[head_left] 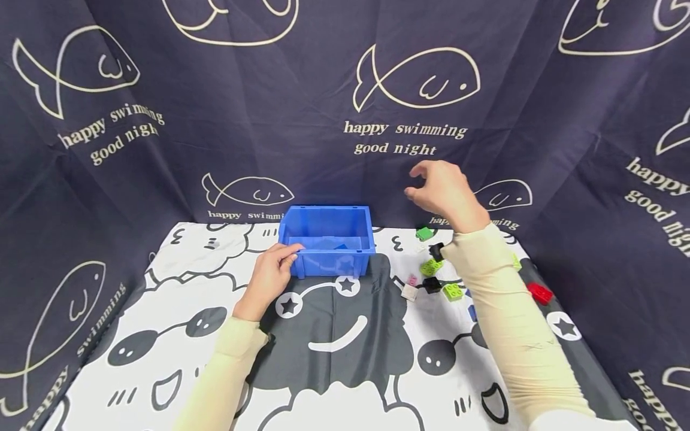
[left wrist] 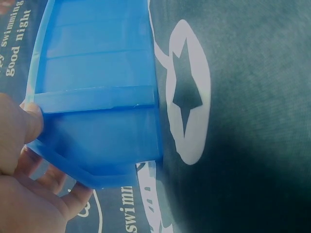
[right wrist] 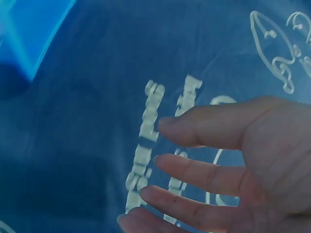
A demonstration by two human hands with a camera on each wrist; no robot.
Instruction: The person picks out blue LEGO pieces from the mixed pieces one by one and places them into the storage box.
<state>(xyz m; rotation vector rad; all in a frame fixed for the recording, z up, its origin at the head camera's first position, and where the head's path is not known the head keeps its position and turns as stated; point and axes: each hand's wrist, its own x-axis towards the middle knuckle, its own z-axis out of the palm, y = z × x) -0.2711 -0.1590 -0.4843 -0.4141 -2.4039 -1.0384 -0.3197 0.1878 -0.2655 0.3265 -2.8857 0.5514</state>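
Observation:
A blue plastic bin [head_left: 330,265] stands near the back of the table, with a bit of blue showing inside it. My left hand [head_left: 271,272] grips its front left corner. In the left wrist view the thumb [left wrist: 33,122] lies on the bin's rim and the other fingers are beneath it. Raised in front of the dark curtain, to the right of the bin, my right hand [head_left: 444,188] holds nothing. Its thumb [right wrist: 199,127] and fingers are spread apart and slightly bent. Below it lie lime bricks [head_left: 453,291], black bricks [head_left: 431,284] and a green brick [head_left: 424,233].
A white brick [head_left: 409,292], a pink piece [head_left: 412,279] and a blue brick [head_left: 472,312] lie on the right half of the patterned cloth [head_left: 345,413]. Farther right is a red brick [head_left: 539,293]. Dark curtains [head_left: 312,120] with fish drawings close off the back and sides.

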